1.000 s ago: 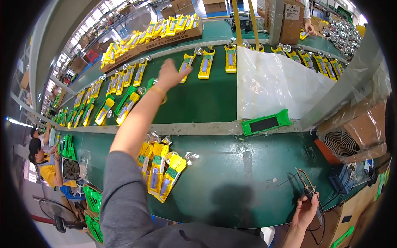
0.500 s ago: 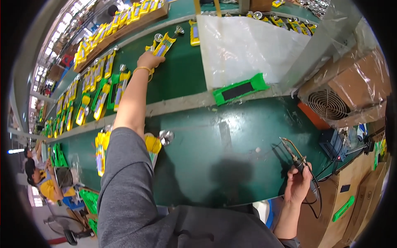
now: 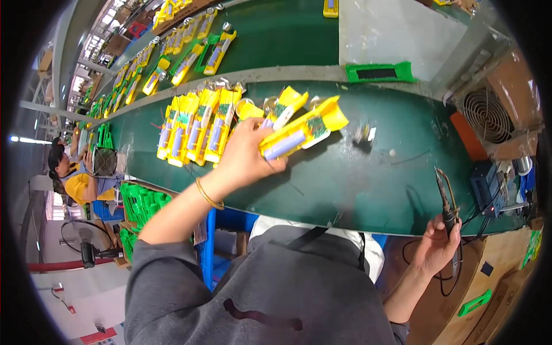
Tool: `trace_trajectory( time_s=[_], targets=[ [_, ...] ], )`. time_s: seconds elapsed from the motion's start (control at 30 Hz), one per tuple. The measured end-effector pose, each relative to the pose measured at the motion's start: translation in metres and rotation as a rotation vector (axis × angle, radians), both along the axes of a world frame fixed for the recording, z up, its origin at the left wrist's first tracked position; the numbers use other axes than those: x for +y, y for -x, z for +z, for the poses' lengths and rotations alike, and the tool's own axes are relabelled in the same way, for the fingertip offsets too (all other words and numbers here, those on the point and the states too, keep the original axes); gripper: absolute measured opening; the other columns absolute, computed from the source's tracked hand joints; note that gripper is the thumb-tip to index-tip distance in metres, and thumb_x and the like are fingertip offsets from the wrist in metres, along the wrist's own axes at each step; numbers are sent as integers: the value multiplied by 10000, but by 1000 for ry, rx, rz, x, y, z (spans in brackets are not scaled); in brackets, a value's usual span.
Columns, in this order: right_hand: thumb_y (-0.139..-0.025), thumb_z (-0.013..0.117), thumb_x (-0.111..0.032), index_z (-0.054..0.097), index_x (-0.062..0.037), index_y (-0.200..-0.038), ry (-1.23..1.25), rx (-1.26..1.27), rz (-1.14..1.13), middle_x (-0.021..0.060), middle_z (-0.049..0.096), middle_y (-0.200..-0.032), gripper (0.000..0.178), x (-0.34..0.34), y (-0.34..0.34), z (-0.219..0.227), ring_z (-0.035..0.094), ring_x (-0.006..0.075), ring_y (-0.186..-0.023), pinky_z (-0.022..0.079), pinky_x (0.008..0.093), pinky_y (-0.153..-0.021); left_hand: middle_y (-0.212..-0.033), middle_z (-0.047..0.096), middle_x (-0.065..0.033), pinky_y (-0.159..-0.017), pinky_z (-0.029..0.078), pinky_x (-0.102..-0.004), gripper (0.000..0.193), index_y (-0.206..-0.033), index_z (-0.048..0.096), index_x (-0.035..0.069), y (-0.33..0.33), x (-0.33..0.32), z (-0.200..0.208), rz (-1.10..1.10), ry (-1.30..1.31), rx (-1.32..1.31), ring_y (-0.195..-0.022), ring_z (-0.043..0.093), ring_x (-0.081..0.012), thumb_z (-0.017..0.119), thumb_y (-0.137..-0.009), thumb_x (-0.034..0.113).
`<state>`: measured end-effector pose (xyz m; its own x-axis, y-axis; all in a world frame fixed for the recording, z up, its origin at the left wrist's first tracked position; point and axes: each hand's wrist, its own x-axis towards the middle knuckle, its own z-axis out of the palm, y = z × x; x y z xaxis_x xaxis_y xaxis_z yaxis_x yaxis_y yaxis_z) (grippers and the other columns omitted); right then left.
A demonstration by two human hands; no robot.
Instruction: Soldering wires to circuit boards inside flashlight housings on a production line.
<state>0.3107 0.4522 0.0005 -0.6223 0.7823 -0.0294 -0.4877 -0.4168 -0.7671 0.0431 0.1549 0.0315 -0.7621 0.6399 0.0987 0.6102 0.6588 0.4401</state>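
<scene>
My left hand (image 3: 247, 150) is closed around a yellow plastic housing (image 3: 332, 115) with a purple battery cell and a small green circuit board in it. A second yellow housing (image 3: 293, 102) lies close behind, partly covered by the first; I cannot tell if the hand grips it too. To the left of the hand, several similar housings (image 3: 198, 129) stand side by side on the green bench. At the right, my right hand (image 3: 438, 244) is closed on the dark handle of a soldering iron (image 3: 446, 206). Its tip points up and away, beside a bent brass-coloured tube.
A raised ledge (image 3: 276, 75) crosses behind the bench (image 3: 356, 190), with more yellow housings beyond. A green frame (image 3: 379, 72) lies on it. A blue soldering station (image 3: 486, 187) and a round fan grille (image 3: 487, 116) stand right. Another person (image 3: 80, 184) works far left.
My left hand has come back from the far strip to the near bench with a yellow housing. The right hand keeps hold of the soldering iron. The view has shifted.
</scene>
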Motion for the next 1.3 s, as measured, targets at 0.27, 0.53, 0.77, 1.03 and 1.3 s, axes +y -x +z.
trace_trajectory(
  time_s=[0.27, 0.53, 0.77, 1.03, 1.3],
  targets=[
    [-927, 527, -198, 545, -38, -1058, -73, -14, 61, 46, 558, -902, 208, -11, 4, 12, 453, 139, -766, 363, 268, -646, -1279, 444, -266, -990, 352, -499, 382, -867, 628, 0, -45, -12, -6, -12, 10, 331, -1177, 415, -449, 754, -577, 215],
    [-915, 526, -229, 527, -41, -1099, -118, 18, 74, 79, 577, -955, 263, -23, 7, 35, 431, 139, -748, 356, 269, -641, -1157, 507, -192, -931, 385, -434, 271, -770, 619, 6, -47, 63, -9, -642, -75, -174, -1114, 441, -373, 704, -588, 188],
    [-905, 535, -270, 474, -77, -1062, -46, 6, 298, 122, 584, -1026, 256, -51, 31, 48, 457, 152, -770, 398, 289, -648, -990, 508, -142, -847, 403, -377, 305, -834, 620, 27, -20, 74, -10, -781, -14, -508, -962, 459, -314, 726, -617, 213],
    [-921, 496, -266, 445, -77, -1037, 91, 100, 190, 142, 599, -999, 227, -44, 35, 68, 596, 224, -822, 526, 501, -857, -915, 503, -98, -796, 389, -331, 339, -804, 612, 19, -42, 89, -18, -760, 23, -505, -870, 450, -268, 783, -609, 238],
    [-907, 517, -193, 493, -53, -957, 25, -123, 287, 81, 600, -923, 151, -74, 86, 13, 586, 214, -946, 371, 479, -1040, -922, 499, -131, -771, 405, -400, 526, -984, 560, 26, -27, 66, 0, -564, 150, -40, -887, 471, -315, 785, -641, 355]
  ],
)
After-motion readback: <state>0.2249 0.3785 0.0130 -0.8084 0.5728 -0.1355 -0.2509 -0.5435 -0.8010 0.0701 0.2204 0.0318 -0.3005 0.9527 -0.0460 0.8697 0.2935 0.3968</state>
